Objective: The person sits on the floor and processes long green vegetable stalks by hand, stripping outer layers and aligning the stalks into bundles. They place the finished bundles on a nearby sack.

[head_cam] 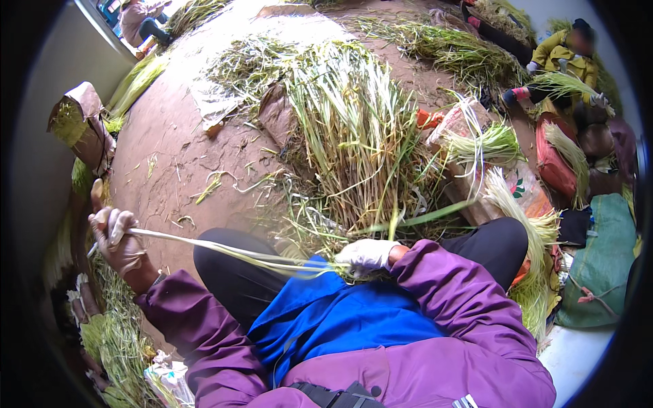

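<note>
My left hand (pixel 118 239), in a thin whitish glove with some bare fingers, grips the pale ends of a few long stalks (pixel 219 246) out at the left. They stretch across my lap, with their greener ends by my right hand (pixel 368 255). That hand, in a white glove, is closed low over my blue apron (pixel 347 311), its fingers around green plant pieces. Just beyond my knees lies a large heap of long green and white stalks (pixel 352 137), brown at the near ends. Cleaned pale stalks (pixel 525 204) lie by my right knee.
A co-worker in a yellow jacket (pixel 561 56) holds stalks at the upper right; another person (pixel 140 25) sits far left. A green sack (pixel 597 265) and a red sack (pixel 556 153) are at the right. A brown bag (pixel 89 127) of greens stands left. Plant scraps (pixel 120 326) lie at lower left.
</note>
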A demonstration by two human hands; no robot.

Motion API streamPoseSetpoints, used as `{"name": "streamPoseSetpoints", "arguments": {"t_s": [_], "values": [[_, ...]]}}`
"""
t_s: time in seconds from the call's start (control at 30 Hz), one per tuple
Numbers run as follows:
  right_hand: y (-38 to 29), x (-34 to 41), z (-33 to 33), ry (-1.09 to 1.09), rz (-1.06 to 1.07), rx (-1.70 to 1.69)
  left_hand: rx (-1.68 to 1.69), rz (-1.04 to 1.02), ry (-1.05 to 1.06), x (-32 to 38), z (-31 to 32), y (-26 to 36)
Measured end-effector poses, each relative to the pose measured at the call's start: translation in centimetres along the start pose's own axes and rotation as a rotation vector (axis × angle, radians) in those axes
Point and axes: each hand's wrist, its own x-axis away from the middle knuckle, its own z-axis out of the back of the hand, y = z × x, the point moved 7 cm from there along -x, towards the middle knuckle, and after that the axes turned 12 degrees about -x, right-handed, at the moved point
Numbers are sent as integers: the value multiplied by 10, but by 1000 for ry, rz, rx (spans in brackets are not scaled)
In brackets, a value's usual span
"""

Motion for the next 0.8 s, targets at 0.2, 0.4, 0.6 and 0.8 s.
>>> {"name": "streamPoseSetpoints", "arguments": {"t_s": [0.2,0.4,0.6,0.8], "values": [[9,34,71,228,-179,-397,-57,-59,10,-8,-16,-68],[-71,78,242,1211,76,295,-888,259,-4,35,-60,-248],[-30,42,273,1201,-96,403,-758,634,-63,58,-79,-303],[7,51,252,1126,202,-30,-862,647,-94,66,-65,-322]]}}
